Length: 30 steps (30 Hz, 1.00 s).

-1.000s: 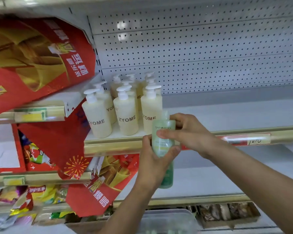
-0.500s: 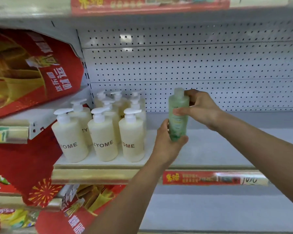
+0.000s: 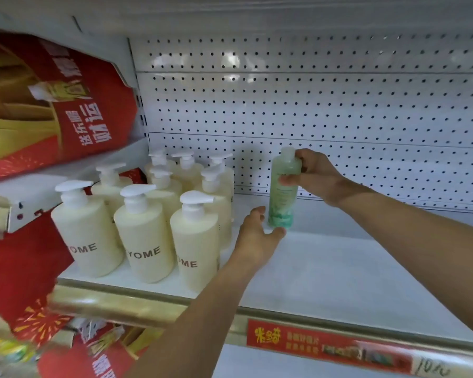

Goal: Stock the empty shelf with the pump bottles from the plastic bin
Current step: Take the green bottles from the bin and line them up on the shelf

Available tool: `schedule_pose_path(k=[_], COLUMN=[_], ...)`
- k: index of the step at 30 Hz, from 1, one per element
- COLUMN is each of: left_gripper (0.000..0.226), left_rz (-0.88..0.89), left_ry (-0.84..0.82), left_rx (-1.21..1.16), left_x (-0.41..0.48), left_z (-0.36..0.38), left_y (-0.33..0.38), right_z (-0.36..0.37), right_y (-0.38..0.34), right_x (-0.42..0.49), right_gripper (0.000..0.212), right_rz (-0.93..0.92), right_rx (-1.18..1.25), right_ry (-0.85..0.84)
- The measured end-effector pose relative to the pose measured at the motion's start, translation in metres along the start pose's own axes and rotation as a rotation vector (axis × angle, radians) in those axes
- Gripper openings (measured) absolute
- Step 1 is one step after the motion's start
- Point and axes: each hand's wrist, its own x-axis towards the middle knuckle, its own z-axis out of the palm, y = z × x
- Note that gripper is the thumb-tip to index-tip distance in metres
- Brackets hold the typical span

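1. The green bottle [image 3: 283,192] is now standing upright, just right of the cream bottles [image 3: 145,236] and level with their back row. A second ago it was being held out in front of them, below the shelf [image 3: 339,268] edge.
2. The right hand [image 3: 311,175] is holding the bottle's upper half, its fingers [image 3: 290,181] clamped round the body below the cap.
3. The left hand [image 3: 257,236] is sitting right of the cream bottles. It has slid from the bottle's middle to its base, and is cupping it with the thumb in front and the fingers curled at the side.
4. Whether the base is already touching the shelf cannot be told, as the left thumb is covering it.
5. The carry looks finished and the set-down is under way. What is likely remaining is lowering the bottle, checking that it stands, and letting go without nudging the cream bottles.
6. To the right of the cream bottles most of the shelf is bare, so stocking is looking far from done.
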Motion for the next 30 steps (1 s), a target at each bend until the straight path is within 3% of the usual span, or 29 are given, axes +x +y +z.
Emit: schedule_pose_path(k=[5,9,13,16,21,26,30], left_gripper=[0.067,0.067,0.068,0.066,0.055,0.049,0.044], left_rz=[0.023,0.049,0.11,0.205,0.436,0.611,0.588], left_ry=[0.021,0.02,0.036,0.063,0.203,0.235,0.166], left_rx=[0.077,0.133,0.237,0.402,0.824,0.852,0.755], left_x=[-0.001,-0.002,-0.015,-0.036,-0.089,-0.156,-0.223], left_z=[-0.002,-0.002,-0.002,-0.005,-0.017,-0.045,-0.086], left_y=[-0.002,0.002,0.006,0.012,0.017,-0.005,-0.047], right_z=[-0.005,-0.007,0.0,0.004,0.004,0.029,0.072], right_y=[0.006,0.006,0.004,0.007,0.011,0.005,0.004], right_x=[0.007,0.008,-0.014,-0.059,-0.149,-0.228,-0.293], right_gripper=[0.055,0.08,0.069,0.054,0.045,0.045,0.041], right_rz=[0.031,0.082,0.103,-0.06,-0.387,-0.424,-0.41], right_rx=[0.027,0.01,0.039,-0.143,-0.775,-0.844,-0.815], right_ry=[-0.032,-0.079,-0.01,0.235,0.279,0.289,0.232])
